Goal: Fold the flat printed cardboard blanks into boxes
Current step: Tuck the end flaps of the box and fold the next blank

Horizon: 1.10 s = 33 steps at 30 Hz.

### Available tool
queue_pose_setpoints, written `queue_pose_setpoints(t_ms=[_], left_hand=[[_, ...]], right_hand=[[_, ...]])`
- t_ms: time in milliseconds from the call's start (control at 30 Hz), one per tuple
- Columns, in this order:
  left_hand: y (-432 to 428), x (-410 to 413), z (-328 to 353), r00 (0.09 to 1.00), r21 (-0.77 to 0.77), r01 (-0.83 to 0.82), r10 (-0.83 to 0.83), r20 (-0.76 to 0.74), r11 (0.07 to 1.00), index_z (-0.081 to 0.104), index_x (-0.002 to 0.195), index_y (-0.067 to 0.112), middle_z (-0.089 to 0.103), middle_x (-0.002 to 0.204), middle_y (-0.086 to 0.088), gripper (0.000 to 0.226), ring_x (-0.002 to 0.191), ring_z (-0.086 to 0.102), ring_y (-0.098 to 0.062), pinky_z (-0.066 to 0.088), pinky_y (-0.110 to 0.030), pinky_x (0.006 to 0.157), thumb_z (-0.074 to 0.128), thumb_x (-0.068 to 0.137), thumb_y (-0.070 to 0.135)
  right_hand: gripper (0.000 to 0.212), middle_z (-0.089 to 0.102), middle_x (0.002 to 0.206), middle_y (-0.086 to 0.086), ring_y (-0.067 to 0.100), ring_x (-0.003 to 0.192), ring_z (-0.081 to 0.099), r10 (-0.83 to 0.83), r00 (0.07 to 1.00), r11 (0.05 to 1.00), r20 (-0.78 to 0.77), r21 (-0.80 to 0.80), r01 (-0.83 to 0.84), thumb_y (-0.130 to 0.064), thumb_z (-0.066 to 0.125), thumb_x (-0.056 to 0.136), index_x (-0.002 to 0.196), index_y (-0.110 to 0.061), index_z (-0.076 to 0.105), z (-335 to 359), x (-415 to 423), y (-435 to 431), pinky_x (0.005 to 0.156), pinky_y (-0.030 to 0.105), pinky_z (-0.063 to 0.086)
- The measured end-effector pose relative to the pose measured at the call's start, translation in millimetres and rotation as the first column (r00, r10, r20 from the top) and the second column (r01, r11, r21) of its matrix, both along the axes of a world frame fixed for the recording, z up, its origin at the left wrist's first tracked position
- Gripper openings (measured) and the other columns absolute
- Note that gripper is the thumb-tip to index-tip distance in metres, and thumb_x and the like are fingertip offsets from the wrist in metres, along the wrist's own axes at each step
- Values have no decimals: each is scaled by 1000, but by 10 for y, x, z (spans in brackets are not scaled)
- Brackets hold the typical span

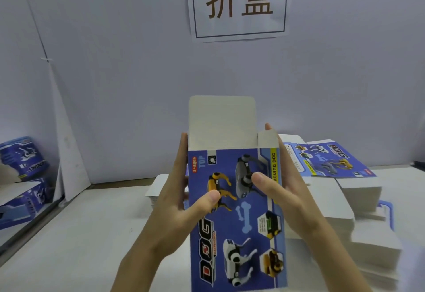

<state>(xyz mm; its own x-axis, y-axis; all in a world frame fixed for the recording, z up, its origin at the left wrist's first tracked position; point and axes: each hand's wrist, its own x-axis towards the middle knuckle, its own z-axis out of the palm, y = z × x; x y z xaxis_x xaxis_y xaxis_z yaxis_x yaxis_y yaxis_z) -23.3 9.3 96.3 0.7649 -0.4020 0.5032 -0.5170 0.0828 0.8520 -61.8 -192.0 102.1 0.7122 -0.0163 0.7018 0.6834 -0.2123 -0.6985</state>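
Cardboard box printed glossy blue outside, plain matt grey inside

Bare table lay open at the left. A stack of blanks blocked the right, with 2 boxes crowding the far-left edge.

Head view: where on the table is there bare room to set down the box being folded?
Bare tabletop lies to the left of the left hand, bordered by finished boxes at the far left and the wall behind. To the right of the right hand it is crowded: stacks of flat blanks cover that side. The held box hides the middle.
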Motion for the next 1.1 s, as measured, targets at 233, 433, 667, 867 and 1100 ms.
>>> queue_pose_setpoints(t_ms=[233, 433, 667, 867, 1100], left_hand=[[0, -5, 1, 995, -78, 44, -37, 90, 996, 26, 141, 51, 61, 127, 11, 86, 113, 63, -23, 60, -42, 75, 69, 67, 39], [47, 23, -28, 991, -106, 21, -7, 131, 994, 43, 128, 53, 65, 117, 4, 71, 104, 67, -30, 60, -44, 73, 71, 64, 39], [44, 27, -92, 982, -209, 73, -33, 186, 975, 56, 103, 38, 65, 102, -4, 40, 91, 69, -36, 59, -39, 61, 70, 67, 26], [101, 52, -60, 984, -214, 106, -71, 163, 971, 54, 116, 47, 69, 105, 2, 53, 91, 71, -28, 59, -36, 63, 70, 70, 25], [113, 63, -75, 989, -230, 61, -29, 143, 971, 58, 109, 48, 70, 102, -1, 51, 89, 71, -32, 59, -41, 60, 72, 65, 27]], right_hand=[[71, 56, 134, -20, 3, 119, 57, -73, 993, 997, 96, -21, 75, -36, 65, 79, 144, -32, 38, 8, 7, -24, 89, 19, 50], [67, 56, 136, -16, 8, 113, 62, -125, 980, 988, 154, -72, 138, -34, 66, 77, 140, -27, 45, 50, -46, 14, 87, 36, 56], [34, 57, 116, -17, 11, 103, 61, -141, 968, 977, 206, -132, 170, -34, 63, 76, 109, -34, 54, 72, -83, 65, 65, 38, 56], [43, 57, 125, -17, 10, 107, 63, -91, 983, 992, 157, -71, 103, -34, 63, 78, 120, -34, 53, 74, -91, 105, 76, 47, 57], [34, 58, 114, -13, 9, 100, 63, -99, 981, 991, 166, -77, 113, -32, 62, 78, 110, -28, 53, 58, -78, 141, 70, 41, 56]])
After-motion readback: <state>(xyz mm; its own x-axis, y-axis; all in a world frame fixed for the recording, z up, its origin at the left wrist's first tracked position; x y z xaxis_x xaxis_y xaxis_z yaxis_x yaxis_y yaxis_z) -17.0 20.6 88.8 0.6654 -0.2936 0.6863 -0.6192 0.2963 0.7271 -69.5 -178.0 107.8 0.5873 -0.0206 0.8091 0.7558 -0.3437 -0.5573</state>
